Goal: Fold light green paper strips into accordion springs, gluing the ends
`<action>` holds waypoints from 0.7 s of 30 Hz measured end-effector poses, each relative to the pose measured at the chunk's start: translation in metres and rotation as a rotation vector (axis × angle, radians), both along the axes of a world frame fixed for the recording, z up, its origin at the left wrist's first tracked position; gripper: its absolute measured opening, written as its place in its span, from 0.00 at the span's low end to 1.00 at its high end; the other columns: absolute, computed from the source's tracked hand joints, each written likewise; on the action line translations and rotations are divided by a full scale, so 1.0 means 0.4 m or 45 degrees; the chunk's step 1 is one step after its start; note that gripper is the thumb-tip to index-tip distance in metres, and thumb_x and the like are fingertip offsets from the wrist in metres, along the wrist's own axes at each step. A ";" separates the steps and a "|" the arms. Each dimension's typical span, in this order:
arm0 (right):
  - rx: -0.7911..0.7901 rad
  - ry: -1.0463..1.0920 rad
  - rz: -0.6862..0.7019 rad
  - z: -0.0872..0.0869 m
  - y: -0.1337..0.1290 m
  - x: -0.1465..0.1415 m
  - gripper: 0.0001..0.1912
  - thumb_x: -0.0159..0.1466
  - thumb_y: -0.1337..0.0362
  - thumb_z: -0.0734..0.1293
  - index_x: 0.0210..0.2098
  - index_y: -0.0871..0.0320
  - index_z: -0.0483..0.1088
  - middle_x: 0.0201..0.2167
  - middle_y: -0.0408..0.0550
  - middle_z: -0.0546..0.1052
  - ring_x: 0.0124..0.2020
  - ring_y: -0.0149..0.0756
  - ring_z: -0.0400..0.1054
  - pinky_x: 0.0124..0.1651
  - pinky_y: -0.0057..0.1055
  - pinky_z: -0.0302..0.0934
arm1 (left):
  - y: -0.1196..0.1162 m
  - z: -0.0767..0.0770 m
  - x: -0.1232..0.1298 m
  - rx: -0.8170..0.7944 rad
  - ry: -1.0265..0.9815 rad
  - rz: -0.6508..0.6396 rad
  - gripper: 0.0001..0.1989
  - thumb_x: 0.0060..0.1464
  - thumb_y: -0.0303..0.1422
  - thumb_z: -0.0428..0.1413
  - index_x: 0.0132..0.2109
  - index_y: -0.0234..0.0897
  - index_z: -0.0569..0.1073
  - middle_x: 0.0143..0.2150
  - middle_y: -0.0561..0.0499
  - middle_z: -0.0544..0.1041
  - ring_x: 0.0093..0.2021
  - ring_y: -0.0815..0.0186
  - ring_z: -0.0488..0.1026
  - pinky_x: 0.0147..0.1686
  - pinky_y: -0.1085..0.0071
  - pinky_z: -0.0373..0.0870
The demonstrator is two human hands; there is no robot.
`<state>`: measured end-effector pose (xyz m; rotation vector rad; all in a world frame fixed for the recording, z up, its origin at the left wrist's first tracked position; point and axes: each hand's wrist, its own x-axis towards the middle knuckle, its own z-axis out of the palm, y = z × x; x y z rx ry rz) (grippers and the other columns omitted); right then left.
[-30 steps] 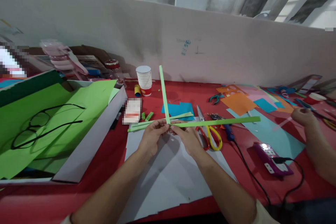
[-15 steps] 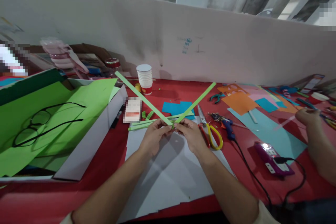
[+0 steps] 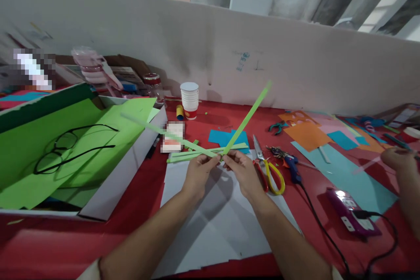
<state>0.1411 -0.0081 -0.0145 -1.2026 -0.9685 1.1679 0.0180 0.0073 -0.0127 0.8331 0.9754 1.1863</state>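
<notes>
My left hand (image 3: 199, 175) pinches the lower end of a pale green paper strip (image 3: 183, 141), which slants up to the left and is blurred near its tip. Between the fingertips of my right hand (image 3: 242, 170) is a brighter green paper strip (image 3: 246, 119), rising to the right. Both meet low down in a V; I cannot tell whether they are one folded piece. Under my hands lie white paper sheets (image 3: 213, 227). Several loose green strips (image 3: 183, 155) rest across the sheets' far edge, with blue paper pieces (image 3: 219, 136) just behind.
Scissors (image 3: 274, 178) and a blue glue gun (image 3: 293, 170) lie right of my hands, near a purple power socket (image 3: 352, 214). Stacked paper cups (image 3: 189, 98) stand behind. At left, a white box (image 3: 126, 170) holds green sheets and glasses (image 3: 59, 151). Another person's hand (image 3: 395, 162) is at far right.
The left-hand strip has swung lower and flatter, its tip now over the box. The right-hand strip stands steeper. The whole view has shifted slightly, so things appear further right.
</notes>
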 end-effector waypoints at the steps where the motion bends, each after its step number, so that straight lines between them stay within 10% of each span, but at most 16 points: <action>1: 0.001 -0.009 0.016 -0.002 -0.001 -0.004 0.10 0.52 0.60 0.70 0.32 0.58 0.73 0.27 0.43 0.74 0.27 0.29 0.64 0.32 0.28 0.58 | 0.000 -0.002 0.002 -0.027 -0.015 0.030 0.07 0.40 0.33 0.64 0.26 0.34 0.76 0.22 0.54 0.74 0.26 0.70 0.67 0.31 0.73 0.61; 21: -0.016 -0.051 0.028 -0.005 -0.001 0.006 0.09 0.50 0.58 0.70 0.22 0.58 0.72 0.19 0.41 0.71 0.22 0.29 0.60 0.28 0.28 0.55 | -0.009 0.001 0.013 0.086 -0.055 0.009 0.06 0.39 0.29 0.63 0.29 0.34 0.77 0.28 0.50 0.78 0.29 0.66 0.71 0.32 0.71 0.67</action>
